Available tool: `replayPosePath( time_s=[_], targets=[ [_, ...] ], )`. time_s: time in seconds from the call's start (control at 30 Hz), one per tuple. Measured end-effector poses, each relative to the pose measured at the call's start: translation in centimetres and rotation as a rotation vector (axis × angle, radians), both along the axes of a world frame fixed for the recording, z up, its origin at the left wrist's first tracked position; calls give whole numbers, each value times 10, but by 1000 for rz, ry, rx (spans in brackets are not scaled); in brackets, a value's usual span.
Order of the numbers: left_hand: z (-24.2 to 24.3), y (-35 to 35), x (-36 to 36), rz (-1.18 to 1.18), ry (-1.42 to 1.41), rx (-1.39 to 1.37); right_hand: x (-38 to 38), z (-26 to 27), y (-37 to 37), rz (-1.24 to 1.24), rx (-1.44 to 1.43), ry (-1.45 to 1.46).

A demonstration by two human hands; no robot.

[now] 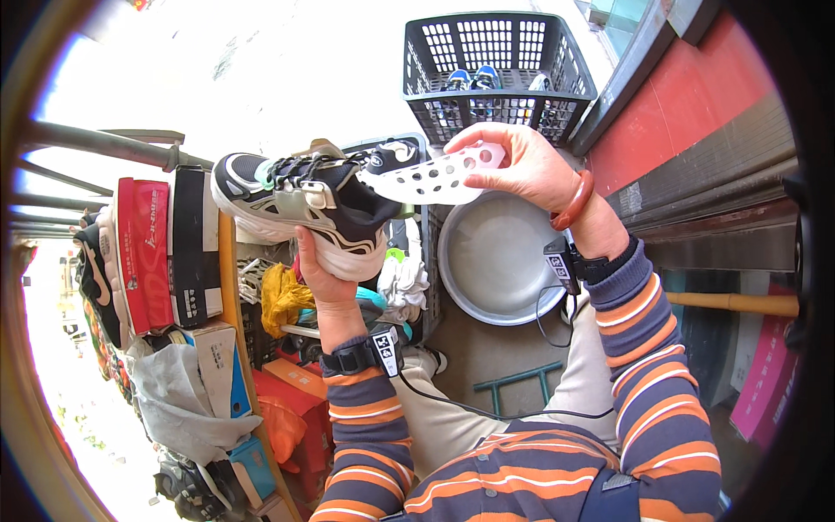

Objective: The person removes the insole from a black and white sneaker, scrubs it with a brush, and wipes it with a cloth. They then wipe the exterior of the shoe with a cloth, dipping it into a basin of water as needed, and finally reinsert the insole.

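My left hand (329, 277) holds a black, white and grey sneaker (303, 202) from beneath its thick white sole, with the toe to the left and the opening to the right. Black laces and a light buckle strap cross its upper. Between the thumb and fingers of my right hand (515, 160) is a thin white insole (434, 176) dotted with holes. The insole's left end lies at the sneaker's opening; how far it reaches in cannot be told. Under my right hand stands a round metal basin (502, 258) holding cloudy liquid.
A black plastic crate (499, 96) with shoes stands at the top. Another crate (430, 261), beside the basin, holds shoes and white cloths. Left are stacked shoe boxes (150, 254), a yellow cloth (284, 297) and an orange bag (280, 424). A green metal frame (518, 378) lies between my legs.
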State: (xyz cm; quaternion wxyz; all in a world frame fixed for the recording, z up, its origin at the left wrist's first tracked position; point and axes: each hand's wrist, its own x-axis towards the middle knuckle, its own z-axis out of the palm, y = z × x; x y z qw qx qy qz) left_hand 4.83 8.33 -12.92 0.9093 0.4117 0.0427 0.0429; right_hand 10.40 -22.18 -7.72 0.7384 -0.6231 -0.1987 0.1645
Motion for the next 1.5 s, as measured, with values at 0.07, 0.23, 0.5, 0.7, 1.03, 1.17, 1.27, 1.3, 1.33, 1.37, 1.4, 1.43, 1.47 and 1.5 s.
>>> replayPosePath(
  time_s=[0.07,0.23,0.5,0.7,1.03,1.17,1.27,1.3,1.33,1.37,1.4,1.43,1.47,1.5],
  targets=[
    [-4,2,0,-3,20,47,-1,-2,4,-45,-54,-38],
    [-16,-7,1,-58,28,197,-7,-6,23,-225,-254,-292],
    [-24,-24,5,-115,36,91,-24,-16,46,-562,-245,-215],
    [-28,-29,3,7,173,299,-21,-19,46,-732,-360,-471],
    [-35,-39,9,-12,-44,457,-27,-4,51,-582,-306,-599],
    [-29,-45,8,65,-64,507,-24,-14,49,-456,-334,-285],
    [-19,-48,7,65,-129,470,-20,-22,47,-375,-274,-161],
    [-16,-48,7,67,-131,489,-19,-26,46,-354,-274,-129],
    [-13,-49,7,70,-142,491,-18,-29,45,-340,-312,-59],
    [-12,-49,7,70,-157,479,-17,-32,44,-361,-409,-111],
    [-11,-48,8,72,-151,490,-17,-36,42,-368,-409,-173],
    [-11,-48,8,73,-149,488,-17,-39,41,-374,-463,-174],
    [-11,-48,9,58,-166,467,-18,-42,39,-382,-513,-156],
    [-12,-48,9,80,-153,514,-17,-44,40,-416,-437,-113]
  ],
)
